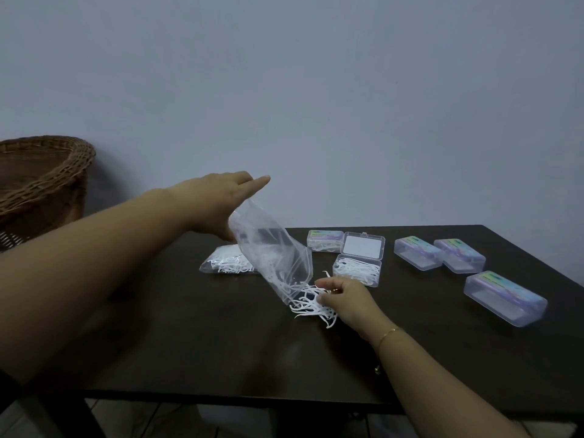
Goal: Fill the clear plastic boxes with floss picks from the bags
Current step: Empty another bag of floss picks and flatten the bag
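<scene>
Pinching an upended clear plastic bag [271, 257], the left hand [218, 197] half hides behind it while the right hand [343, 298] grips loose white floss picks [311, 303] on the dark table [221, 343]

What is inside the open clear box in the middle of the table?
The open box holds white floss picks, roughly to the rim. Its raised lid shows a white label; the box bottom is covered.
</scene>
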